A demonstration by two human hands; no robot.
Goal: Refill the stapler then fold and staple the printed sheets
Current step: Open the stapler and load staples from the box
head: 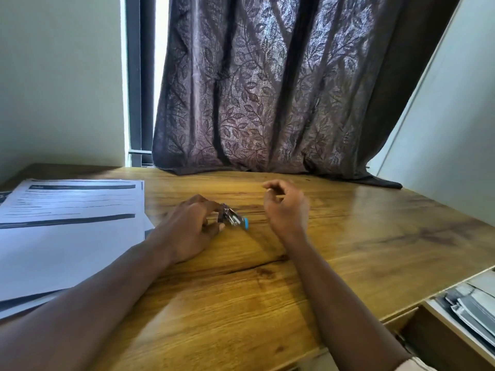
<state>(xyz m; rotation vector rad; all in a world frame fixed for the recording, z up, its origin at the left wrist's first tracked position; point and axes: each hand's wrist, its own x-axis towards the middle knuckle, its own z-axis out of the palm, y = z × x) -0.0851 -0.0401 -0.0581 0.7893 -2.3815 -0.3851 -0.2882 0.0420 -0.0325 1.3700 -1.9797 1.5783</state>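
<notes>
Gripping the stapler [233, 219] in the left hand [191, 228], fingers curled round it, pressed it to the middle of the counter [361, 236], likely steadying it for refilling, and held the right hand [288, 208] just beside, loosely curled, apparently empty, with the printed sheets [67, 236] at left.

Home study: wood desk [348, 236], leaf curtain [267, 89], printed docs [72, 210]

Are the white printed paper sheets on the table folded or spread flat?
Spread flat. The white printed paper sheets lie unfolded in a loose stack on the brown wooden table; no crease or fold shows.
</notes>
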